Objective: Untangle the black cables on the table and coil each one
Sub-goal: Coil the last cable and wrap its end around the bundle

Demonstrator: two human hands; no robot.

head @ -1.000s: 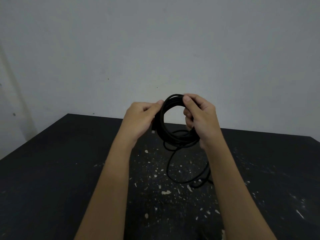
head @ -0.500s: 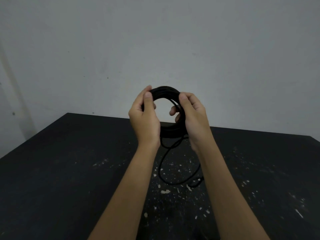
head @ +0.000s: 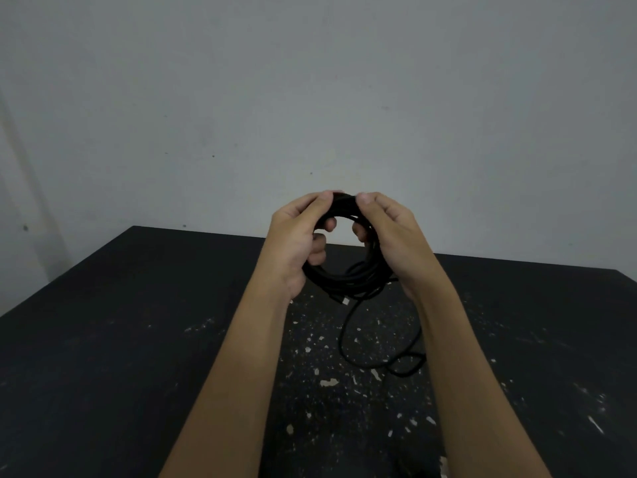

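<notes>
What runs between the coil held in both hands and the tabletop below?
Head view: a loose tail of black cable hangs from the coil down to the table, looping there. A plug end dangles just under the coil.

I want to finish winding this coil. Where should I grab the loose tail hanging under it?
Probably with the right hand, from the right: pinch the loose tail just under the coil, where it hangs as a single strand. Lower down it curls into a loop near the table, harder to pinch cleanly.
</notes>
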